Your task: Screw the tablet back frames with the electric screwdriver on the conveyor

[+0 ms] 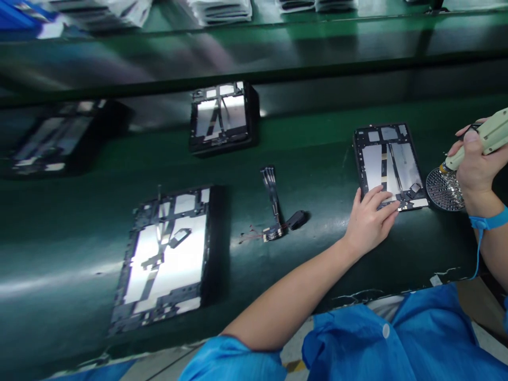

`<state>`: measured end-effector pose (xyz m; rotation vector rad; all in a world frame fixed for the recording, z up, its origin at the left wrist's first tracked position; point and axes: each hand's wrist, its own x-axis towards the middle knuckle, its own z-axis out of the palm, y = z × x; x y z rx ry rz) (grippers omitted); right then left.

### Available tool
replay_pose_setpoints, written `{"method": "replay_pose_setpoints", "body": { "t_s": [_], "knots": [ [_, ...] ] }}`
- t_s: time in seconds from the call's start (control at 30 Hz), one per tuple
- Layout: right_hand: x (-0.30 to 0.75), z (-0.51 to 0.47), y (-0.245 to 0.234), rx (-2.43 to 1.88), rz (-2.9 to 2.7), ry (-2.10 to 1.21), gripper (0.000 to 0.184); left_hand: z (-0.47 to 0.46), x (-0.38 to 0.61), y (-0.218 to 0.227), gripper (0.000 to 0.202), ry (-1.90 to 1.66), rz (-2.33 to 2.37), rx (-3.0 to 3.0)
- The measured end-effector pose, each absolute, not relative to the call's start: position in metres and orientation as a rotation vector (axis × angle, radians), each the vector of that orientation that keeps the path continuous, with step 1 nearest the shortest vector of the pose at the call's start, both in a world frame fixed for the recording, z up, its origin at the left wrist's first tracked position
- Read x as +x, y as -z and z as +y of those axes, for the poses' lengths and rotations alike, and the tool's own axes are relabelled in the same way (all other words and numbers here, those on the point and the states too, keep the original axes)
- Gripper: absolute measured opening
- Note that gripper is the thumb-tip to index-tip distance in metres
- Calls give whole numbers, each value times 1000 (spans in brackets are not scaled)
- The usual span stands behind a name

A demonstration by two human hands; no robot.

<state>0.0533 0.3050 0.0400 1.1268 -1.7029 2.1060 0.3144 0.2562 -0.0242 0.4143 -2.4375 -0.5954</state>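
Observation:
My left hand (372, 219) lies on the lower edge of an opened tablet (373, 164), its fingers spread across the black frame and silver plate. Thin dark ribbon cables run down the tablet's middle. At the right edge of the view, my right hand (476, 166) is wrapped round a pale green electric screwdriver (494, 132). The screwdriver's tip points down at a round screw plate (440, 188) full of small holes and screws, just right of the tablet. A blue wrist strap (490, 221) with a cord circles my right wrist.
Loose ribbon cables with a small board (272, 233) lie left of my left hand. Another opened tablet (170, 264) lies further left. Behind are a stack of tablets (222, 116) and a blurred dark stack (55, 140). A shelf (278, 29) with folded packets (220, 10) runs along the back.

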Motion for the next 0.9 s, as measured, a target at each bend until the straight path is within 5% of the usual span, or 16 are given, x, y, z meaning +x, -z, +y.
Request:
{"method": "replay_pose_setpoints", "body": {
  "t_s": [0.3,0.9],
  "knots": [
    [140,314,-74,1392,-1614,-2363,20,256,313,24,33,671,-2462,417],
    [174,319,-49,1798,-1668,-2435,24,257,311,23,36,715,-2492,438]
  ]
}}
